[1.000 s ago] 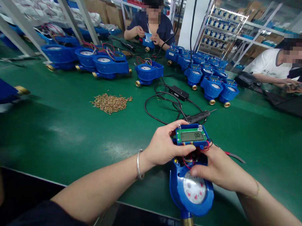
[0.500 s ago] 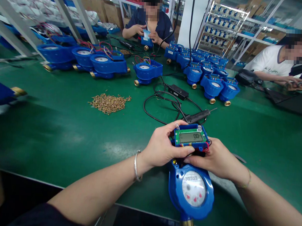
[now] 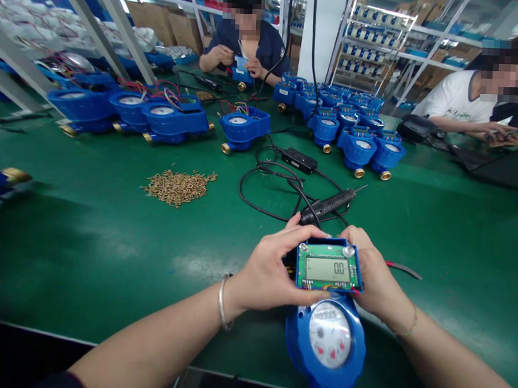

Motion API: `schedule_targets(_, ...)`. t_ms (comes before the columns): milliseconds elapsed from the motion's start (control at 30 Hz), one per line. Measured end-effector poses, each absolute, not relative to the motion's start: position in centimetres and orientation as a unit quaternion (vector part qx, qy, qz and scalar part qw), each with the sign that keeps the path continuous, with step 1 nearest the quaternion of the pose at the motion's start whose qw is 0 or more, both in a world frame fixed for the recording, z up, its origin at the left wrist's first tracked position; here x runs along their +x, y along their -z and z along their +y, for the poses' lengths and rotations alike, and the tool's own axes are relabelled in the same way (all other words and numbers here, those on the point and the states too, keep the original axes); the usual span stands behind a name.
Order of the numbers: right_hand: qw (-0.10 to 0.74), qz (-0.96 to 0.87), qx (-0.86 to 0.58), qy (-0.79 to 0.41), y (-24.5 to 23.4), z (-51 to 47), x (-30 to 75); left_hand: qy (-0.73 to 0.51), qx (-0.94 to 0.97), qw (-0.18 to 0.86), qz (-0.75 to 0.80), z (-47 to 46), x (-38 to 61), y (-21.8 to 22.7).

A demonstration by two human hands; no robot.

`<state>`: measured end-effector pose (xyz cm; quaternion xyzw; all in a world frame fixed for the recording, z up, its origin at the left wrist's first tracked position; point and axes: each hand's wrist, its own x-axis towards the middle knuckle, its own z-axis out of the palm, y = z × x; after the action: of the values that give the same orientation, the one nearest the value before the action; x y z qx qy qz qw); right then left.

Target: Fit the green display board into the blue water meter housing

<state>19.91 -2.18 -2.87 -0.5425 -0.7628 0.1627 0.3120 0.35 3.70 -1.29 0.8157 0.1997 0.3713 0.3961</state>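
A blue water meter (image 3: 298, 338) with a round white dial stands in front of me near the table's front edge, its brass end toward me. Over its rear part sits a display module (image 3: 328, 269), a green circuit board in a blue frame whose screen reads 0.0. My left hand (image 3: 273, 266) grips the module's left side, thumb along the front edge and fingers behind. My right hand (image 3: 373, 273) is closed around the module's right side, its fingertips partly hidden behind it. Coloured wires show along the module's lower edge.
Just behind my hands lies a black electric screwdriver (image 3: 327, 205) with a looped cable and a black adapter box (image 3: 299, 160). A heap of brass screws (image 3: 177, 187) is left of it. Several blue meters (image 3: 244, 130) stand farther back. Two people work across the table.
The display module has come down and toward me, and its face is now turned up more. My right thumb, visible before beneath the module, has gone out of sight. The view has shifted slightly.
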Motion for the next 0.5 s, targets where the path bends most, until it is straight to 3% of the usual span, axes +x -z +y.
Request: schedule_targets(500, 0.329, -0.723, -0.538, -0.281, 3.16, -2.31, 19.86, -0.298, 0.822, 0.377, 0.306, 3.06, 0.49, 1.33)
